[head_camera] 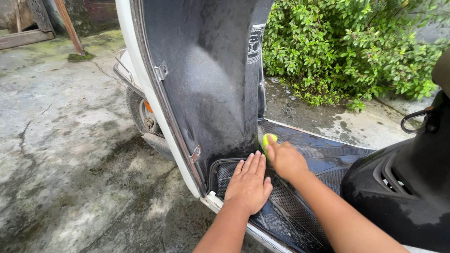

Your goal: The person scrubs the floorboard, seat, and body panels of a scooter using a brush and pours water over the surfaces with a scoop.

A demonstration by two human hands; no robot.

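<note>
Two bare forearms reach in: the left hand (248, 183) lies flat, fingers spread open on the scooter's wet black textured rubber floor mat (290, 206). Just beside it, the right hand (285, 159) grips a small yellow-green sponge (268, 140), pressed where floorboard meets the glossy black inner leg shield (206, 84), green bushes (347, 47) beyond.

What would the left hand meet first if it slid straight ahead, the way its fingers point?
Most likely the black inner panel of the scooter: the left hand lies flat on the footboard mat, fingers almost at the panel's base.
</note>
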